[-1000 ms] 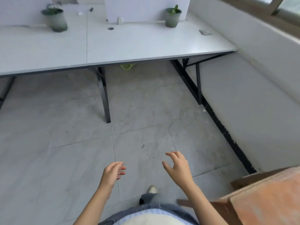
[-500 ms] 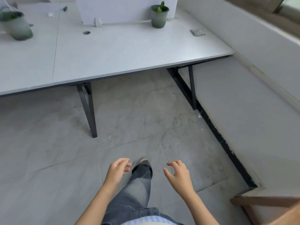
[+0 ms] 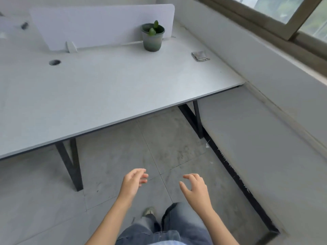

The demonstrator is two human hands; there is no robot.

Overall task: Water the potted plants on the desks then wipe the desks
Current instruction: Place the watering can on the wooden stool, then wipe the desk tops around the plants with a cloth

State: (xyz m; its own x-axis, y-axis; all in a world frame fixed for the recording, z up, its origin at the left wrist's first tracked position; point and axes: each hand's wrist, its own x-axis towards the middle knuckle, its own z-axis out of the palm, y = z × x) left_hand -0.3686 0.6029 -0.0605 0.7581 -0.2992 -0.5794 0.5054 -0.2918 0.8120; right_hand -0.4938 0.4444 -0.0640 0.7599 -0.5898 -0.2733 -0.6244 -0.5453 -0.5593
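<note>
A small green succulent in a dark green pot (image 3: pixel 153 37) stands at the back right of the white desk (image 3: pixel 109 85), against the white divider panel (image 3: pixel 99 25). A folded grey cloth (image 3: pixel 200 55) lies on the desk near its right edge. My left hand (image 3: pixel 133 183) and my right hand (image 3: pixel 194 189) hover over the floor in front of the desk, both empty with fingers loosely curled and apart. Neither touches anything.
A cable hole (image 3: pixel 54 62) is in the desk at left. Black desk legs (image 3: pixel 70 163) stand below. A low white ledge (image 3: pixel 256 138) runs along the right wall under a window (image 3: pixel 292 13). My legs and a shoe (image 3: pixel 148 212) are on the grey tiled floor.
I have stepped closer to the desk and turned right; the left potted plant has left the view and the wooden item at lower right is gone. Both hands stay empty.
</note>
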